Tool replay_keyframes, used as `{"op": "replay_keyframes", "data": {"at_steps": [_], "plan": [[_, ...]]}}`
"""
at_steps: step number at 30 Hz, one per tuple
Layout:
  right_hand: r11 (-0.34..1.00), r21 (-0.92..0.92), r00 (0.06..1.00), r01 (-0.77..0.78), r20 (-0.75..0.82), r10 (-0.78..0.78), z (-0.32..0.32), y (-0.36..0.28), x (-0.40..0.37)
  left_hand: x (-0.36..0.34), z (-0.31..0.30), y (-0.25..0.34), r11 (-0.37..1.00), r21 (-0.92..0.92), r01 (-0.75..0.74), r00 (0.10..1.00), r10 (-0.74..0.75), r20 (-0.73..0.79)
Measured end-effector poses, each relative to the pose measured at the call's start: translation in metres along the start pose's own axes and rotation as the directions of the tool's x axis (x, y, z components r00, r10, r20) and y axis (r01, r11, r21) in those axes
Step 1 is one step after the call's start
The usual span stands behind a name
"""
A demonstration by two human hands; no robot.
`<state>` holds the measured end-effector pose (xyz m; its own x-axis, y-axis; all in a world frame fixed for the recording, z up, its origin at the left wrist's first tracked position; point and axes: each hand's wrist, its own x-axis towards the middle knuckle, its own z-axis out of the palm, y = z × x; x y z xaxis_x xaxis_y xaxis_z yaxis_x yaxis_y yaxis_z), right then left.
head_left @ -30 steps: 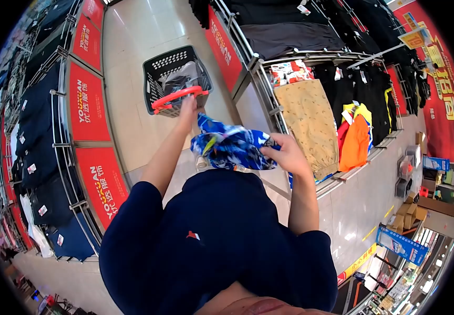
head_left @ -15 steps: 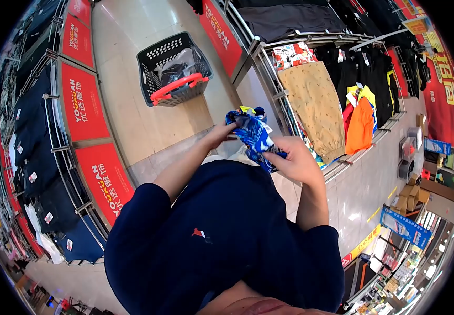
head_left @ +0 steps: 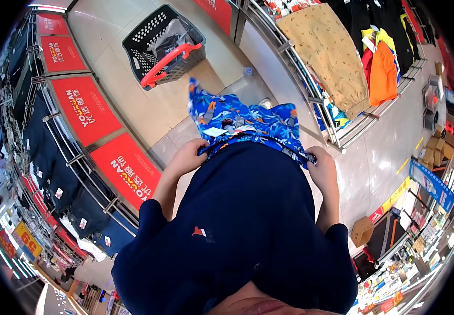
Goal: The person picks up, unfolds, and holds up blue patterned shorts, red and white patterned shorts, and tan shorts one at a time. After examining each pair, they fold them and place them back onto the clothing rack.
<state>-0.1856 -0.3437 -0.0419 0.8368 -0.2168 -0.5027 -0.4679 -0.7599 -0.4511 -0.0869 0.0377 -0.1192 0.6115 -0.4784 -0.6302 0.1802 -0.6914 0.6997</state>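
Note:
Blue floral shorts [head_left: 253,116] with orange and white leaf shapes hang spread out at the front of my waist, over my dark shirt. My left hand [head_left: 189,156] is closed on one end of the waistband. The other end is pinched in my right hand [head_left: 323,166]. A white tag [head_left: 216,132] shows near the top of the shorts. Their left leg edge flares outward and is slightly blurred.
Ahead on the floor stands a dark shopping basket [head_left: 191,59] with a red handle and a plastic-wrapped item inside. To the right, a metal rack holds tan trousers [head_left: 324,58] and an orange garment [head_left: 383,73]. Dark clothes on racks and red sign panels [head_left: 84,110] line the left.
The bunched blue shorts have been opened out and drawn in against my waist. My hands have moved farther apart and closer to my body. The view has shifted.

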Motion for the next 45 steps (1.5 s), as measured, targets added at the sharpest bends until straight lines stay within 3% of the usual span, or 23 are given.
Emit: {"op": "replay_keyframes", "data": {"at_steps": [4,6,9,11,13,15,17,19,20,22,25,27,28,29,31,33,35,36,37,39,41,43,45], "plan": [[0.997,0.080,1.000,0.023,-0.005,-0.023,-0.002,0.002,0.007,0.008,-0.012,-0.005,0.982,0.181,0.056,0.990,-0.078,0.116],[0.992,0.113,0.998,0.062,-0.026,-0.060,-0.005,0.003,0.013,0.008,-0.019,0.004,0.999,-0.042,0.001,0.985,-0.008,-0.170],[0.975,0.143,0.983,0.170,-0.097,-0.157,-0.012,0.007,0.020,0.012,-0.039,-0.002,0.993,-0.102,-0.058,0.958,0.027,-0.284],[0.979,0.154,0.988,0.132,-0.101,-0.117,-0.022,0.010,0.019,0.008,-0.056,-0.007,0.993,-0.083,-0.079,0.949,0.049,-0.313],[0.991,0.132,0.982,0.018,-0.189,0.007,-0.036,0.033,0.012,-0.003,-0.075,-0.019,0.994,-0.073,-0.078,0.892,0.037,-0.451],[0.992,0.123,0.983,-0.029,-0.178,0.051,-0.037,0.048,0.005,-0.012,-0.082,-0.036,0.995,-0.095,-0.038,0.899,-0.007,-0.437],[0.970,0.212,0.988,-0.118,-0.071,0.136,-0.028,0.058,-0.001,-0.011,-0.077,-0.045,0.993,-0.116,0.007,0.908,-0.055,-0.415],[0.972,0.211,0.989,-0.108,-0.079,0.128,-0.030,0.051,0.002,-0.014,-0.074,-0.010,0.992,-0.024,-0.124,0.830,0.091,-0.551],[0.978,0.201,0.980,-0.054,-0.177,0.090,-0.037,0.046,0.006,-0.015,-0.079,-0.003,0.995,0.058,-0.078,0.810,0.097,-0.579],[0.977,0.213,0.942,0.010,-0.329,0.062,-0.050,0.034,0.009,-0.015,-0.086,0.000,0.991,-0.013,-0.133,0.779,0.097,-0.619],[0.980,0.188,0.920,0.068,-0.391,0.011,-0.045,0.045,0.011,-0.011,-0.092,-0.022,0.957,-0.159,-0.244,0.741,0.078,-0.667],[0.964,0.262,0.938,0.045,-0.343,0.050,-0.035,0.042,0.007,-0.014,-0.090,-0.019,0.904,-0.273,-0.328,0.720,0.053,-0.692],[0.959,0.279,0.934,0.043,-0.351,0.060,-0.033,0.041,0.007,-0.014,-0.088,-0.014,0.941,-0.148,-0.304,0.675,0.103,-0.731],[0.954,0.296,0.930,0.043,-0.360,0.070,-0.032,0.040,0.007,-0.015,-0.086,-0.007,0.941,-0.145,-0.304,0.673,0.105,-0.732],[0.934,0.311,0.863,0.175,-0.506,0.006,-0.044,0.033,0.008,-0.020,-0.088,0.015,0.887,-0.161,-0.432,0.635,0.172,-0.753],[0.918,0.183,0.742,0.351,-0.653,-0.153,-0.066,0.015,0.002,-0.028,-0.093,0.032,0.855,-0.138,-0.499,0.649,0.264,-0.714],[0.903,0.026,0.752,0.428,-0.564,-0.340,-0.078,0.012,-0.001,-0.031,-0.090,0.037,0.819,-0.125,-0.560,0.657,0.347,-0.670],[0.909,0.209,0.895,0.361,-0.353,-0.274,-0.072,0.021,-0.002,-0.029,-0.086,0.035,0.842,-0.119,-0.526,0.758,0.400,-0.516],[0.898,0.366,0.970,0.243,-0.107,-0.219,-0.059,0.035,-0.004,-0.028,-0.080,0.033,0.864,-0.106,-0.492,0.834,0.433,-0.341],[0.921,0.390,0.943,0.019,0.298,-0.146,-0.029,0.055,-0.009,-0.023,-0.048,0.016,0.899,-0.231,-0.372,0.925,0.337,-0.175],[0.880,0.467,0.909,-0.085,0.398,-0.123,-0.008,0.062,-0.015,-0.025,-0.011,-0.015,0.885,-0.425,-0.190,0.956,0.266,0.126],[0.847,0.522,0.911,-0.102,0.391,-0.131,-0.008,0.067,-0.018,-0.036,0.016,-0.017,0.735,-0.675,-0.062,0.981,0.170,0.096],[0.812,0.570,0.912,-0.121,0.386,-0.135,-0.010,0.067,-0.021,-0.039,0.010,-0.023,0.703,-0.711,-0.023,0.964,0.203,0.170]]}}
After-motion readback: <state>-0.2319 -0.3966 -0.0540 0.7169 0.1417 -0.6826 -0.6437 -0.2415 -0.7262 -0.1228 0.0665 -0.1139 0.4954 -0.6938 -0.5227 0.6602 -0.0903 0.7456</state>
